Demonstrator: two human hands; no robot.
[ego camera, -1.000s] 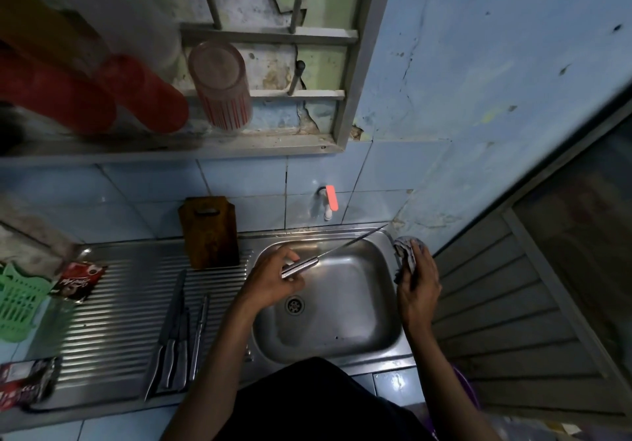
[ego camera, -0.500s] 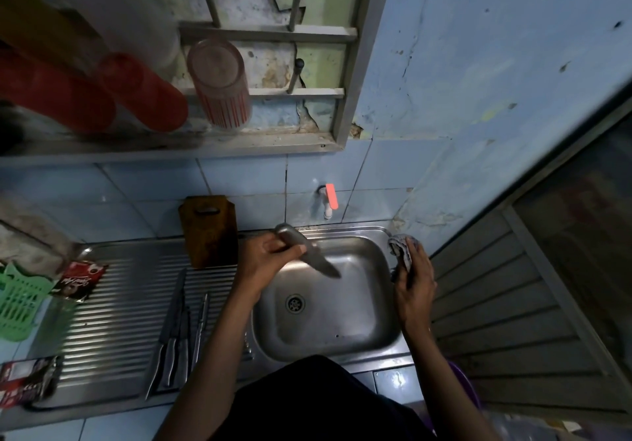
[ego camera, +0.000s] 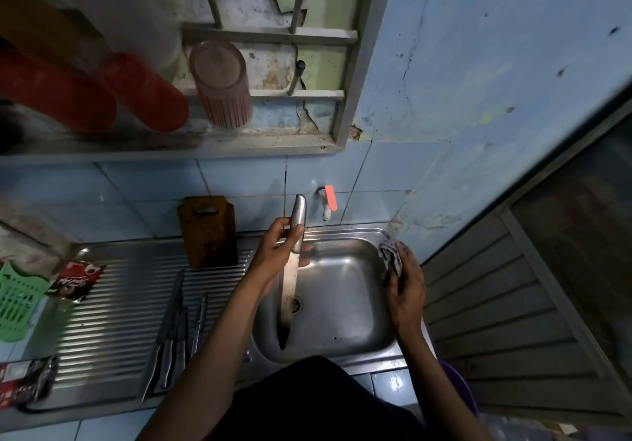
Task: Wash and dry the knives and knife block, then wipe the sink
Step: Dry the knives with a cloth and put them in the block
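Observation:
My left hand grips the steel handle of a large knife over the sink basin. The handle points up toward the wall and the blade tip points down toward me. On the sink's right rim my right hand holds a crumpled grey cloth. The brown wooden knife block stands upright at the back of the ribbed drainboard. Several steel knives lie side by side on the drainboard, left of my left arm.
A small tap with an orange lever juts from the tiled wall above the basin. A green basket and snack packets sit at the drainboard's left end. Overhead hangs a rack with red cups and a striped glass.
My left hand has turned the knife: a second ago its blade pointed toward the tap, now the handle is up and the tip points down toward me. The right hand stays on the cloth.

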